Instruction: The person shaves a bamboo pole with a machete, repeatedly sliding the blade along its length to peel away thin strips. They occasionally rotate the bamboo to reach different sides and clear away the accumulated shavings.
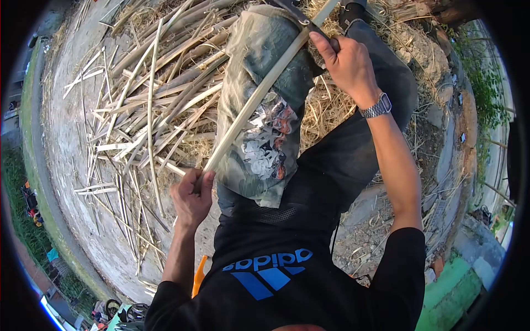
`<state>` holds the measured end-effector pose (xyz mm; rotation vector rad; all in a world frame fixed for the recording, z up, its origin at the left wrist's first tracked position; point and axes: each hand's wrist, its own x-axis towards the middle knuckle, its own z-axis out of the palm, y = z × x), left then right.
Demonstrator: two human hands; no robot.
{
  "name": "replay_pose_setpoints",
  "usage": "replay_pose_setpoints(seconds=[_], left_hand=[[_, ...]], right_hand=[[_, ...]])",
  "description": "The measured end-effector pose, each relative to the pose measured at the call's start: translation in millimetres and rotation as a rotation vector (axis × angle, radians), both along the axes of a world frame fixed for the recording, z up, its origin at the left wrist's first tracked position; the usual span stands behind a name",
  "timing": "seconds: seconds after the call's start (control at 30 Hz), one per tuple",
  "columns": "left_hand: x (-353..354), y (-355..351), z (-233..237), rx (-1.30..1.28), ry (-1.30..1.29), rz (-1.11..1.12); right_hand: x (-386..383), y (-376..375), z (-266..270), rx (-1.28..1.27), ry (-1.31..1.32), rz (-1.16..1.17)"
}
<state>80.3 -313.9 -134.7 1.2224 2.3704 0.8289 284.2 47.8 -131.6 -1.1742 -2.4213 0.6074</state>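
A long pale bamboo strip [254, 102] slants across my raised leg, from lower left to upper right. My left hand [192, 199] is closed around its near end, thumb on top. My right hand [349, 66], with a metal-band watch [379, 106] on the wrist, is closed on the handle of a dark-bladed knife [292, 11]. The blade meets the strip near its far end, beside my right thumb. Beneath the strip, a worn, stained cloth [234, 118] with a printed patch covers my thigh. The knife handle is mostly hidden inside my fist.
Many split bamboo strips [152, 110] lie piled on the ground to the left and ahead. Curly shavings [326, 110] are heaped beyond and between my legs. An orange object [200, 276] is by my left side. A green slab [450, 295] lies at lower right.
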Motion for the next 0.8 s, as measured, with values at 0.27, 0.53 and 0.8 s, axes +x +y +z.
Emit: replay_pose_setpoints(seconds=[0.27, 0.53, 0.8], left_hand=[[-19, -31, 2, 0.043, 0.133, -0.050], [-32, -49, 2, -0.050, 0.141, -0.051], [-45, -63, 4, -0.119, 0.136, -0.043]], right_hand=[[3, -3, -12, 0.357, 0.013, 0.010], [8, -19, 25, 0.093, 0.026, -0.069], [-12, -115, 5, -0.022, 0.137, 0.173]])
